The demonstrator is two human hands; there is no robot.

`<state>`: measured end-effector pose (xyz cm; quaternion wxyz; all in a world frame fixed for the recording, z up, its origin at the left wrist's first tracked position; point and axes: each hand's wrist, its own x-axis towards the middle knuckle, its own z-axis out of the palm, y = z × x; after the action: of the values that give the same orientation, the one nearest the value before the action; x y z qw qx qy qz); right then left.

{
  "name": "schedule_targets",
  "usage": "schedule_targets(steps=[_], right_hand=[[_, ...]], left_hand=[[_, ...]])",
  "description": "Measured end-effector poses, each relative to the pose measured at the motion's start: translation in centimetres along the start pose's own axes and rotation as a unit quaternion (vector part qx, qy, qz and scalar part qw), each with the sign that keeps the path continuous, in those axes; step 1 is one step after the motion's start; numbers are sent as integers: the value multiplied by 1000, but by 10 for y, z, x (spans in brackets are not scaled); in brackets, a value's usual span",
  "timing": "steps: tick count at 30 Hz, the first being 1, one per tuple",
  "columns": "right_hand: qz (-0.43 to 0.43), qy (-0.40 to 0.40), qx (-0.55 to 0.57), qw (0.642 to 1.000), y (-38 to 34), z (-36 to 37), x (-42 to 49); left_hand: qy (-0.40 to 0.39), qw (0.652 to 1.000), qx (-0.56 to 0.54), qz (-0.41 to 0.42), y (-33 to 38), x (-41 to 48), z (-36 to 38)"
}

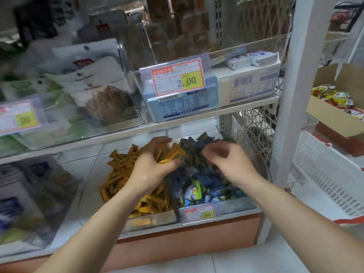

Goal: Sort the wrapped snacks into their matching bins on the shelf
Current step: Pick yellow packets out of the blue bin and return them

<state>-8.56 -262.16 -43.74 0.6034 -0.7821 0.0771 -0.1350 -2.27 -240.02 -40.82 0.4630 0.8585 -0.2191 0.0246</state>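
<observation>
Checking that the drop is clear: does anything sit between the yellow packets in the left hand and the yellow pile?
Nothing visible does. The left hand grips the yellow packets directly over the yellow pile, whose top lies uncovered.

Packets in the left bins [29, 194] blur beyond reading. The right hand [226, 158] is smeared: whether it pinches any blue snacks [204, 178] is unclear. The white basket [325, 178] runs off the right edge.
</observation>
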Motion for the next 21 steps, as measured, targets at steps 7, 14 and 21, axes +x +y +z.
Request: schedule_targets(steps=[7,14,21], right_hand=[[-42,-82,-397,913,23,-12,-7],[-28,-222,-509,831,43,-12,-40],[-47,-209,-532,819,49,-20,-48]], left_hand=[[6,959,283,-34,-47,-2,-45],[-83,969,217,80,1,26,28],[-267,935,223,74,10,76,129]])
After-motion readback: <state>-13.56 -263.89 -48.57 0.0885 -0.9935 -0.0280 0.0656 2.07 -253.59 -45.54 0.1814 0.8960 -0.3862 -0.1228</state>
